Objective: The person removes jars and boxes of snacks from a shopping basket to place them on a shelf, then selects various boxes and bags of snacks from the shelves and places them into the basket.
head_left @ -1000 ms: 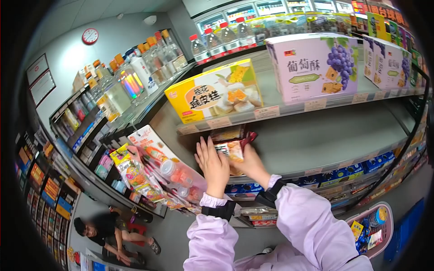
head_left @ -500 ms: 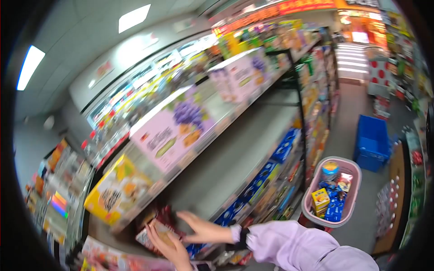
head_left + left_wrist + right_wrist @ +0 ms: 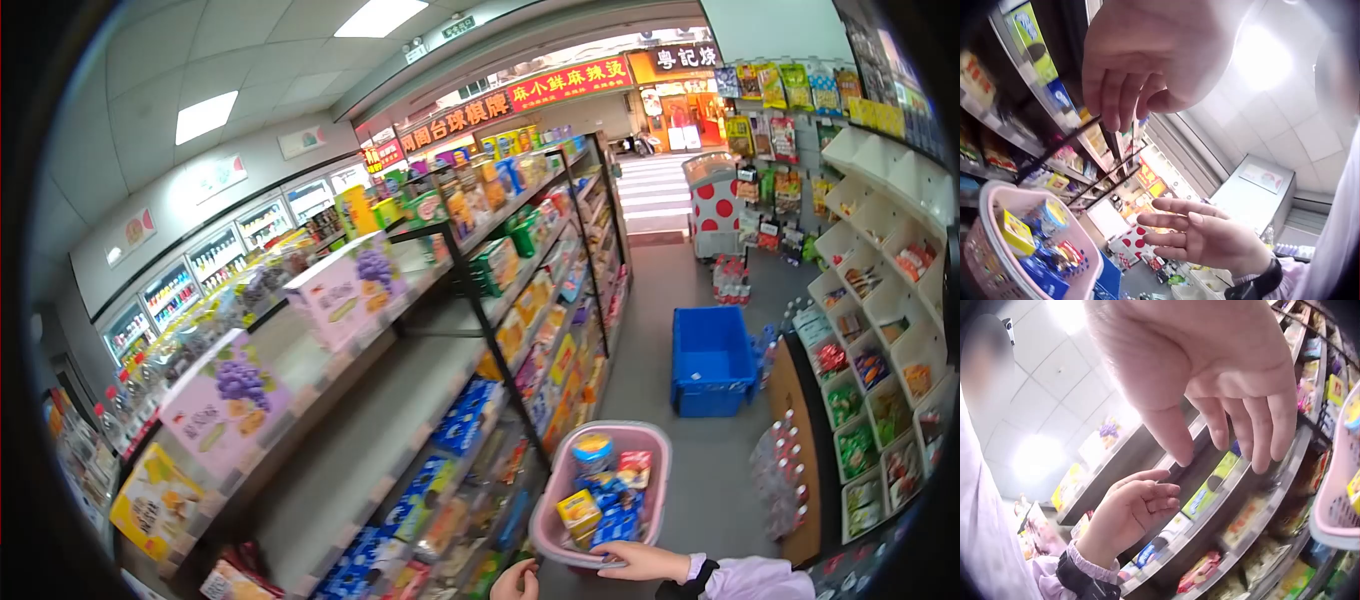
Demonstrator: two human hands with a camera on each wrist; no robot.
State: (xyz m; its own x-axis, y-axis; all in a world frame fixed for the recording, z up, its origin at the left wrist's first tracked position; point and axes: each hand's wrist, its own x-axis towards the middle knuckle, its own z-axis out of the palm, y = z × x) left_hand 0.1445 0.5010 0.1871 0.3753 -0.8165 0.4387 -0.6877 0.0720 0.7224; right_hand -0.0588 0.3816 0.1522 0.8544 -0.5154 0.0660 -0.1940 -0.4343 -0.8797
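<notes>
Both hands are empty and raised near the pink basket. My right hand overlaps the basket's near rim in the head view; in the right wrist view its fingers hang down, relaxed and apart. My left hand is at the bottom edge of the head view, left of the basket, with loosely bent fingers. Inside the basket are a round tub with a blue and yellow lid, a yellow box, blue packets and a red packet. Snack packets lie on the shelf at lower left.
Long shelving runs along the left, with purple grape boxes and a yellow box on top. Beyond the basket a blue crate stands on the aisle floor. Shrink-wrapped bottles and sloped candy bins line the right.
Both hands have left the snack packets, which stay on the shelf, and moved right to the basket. The head view has turned right toward the aisle and shop entrance.
</notes>
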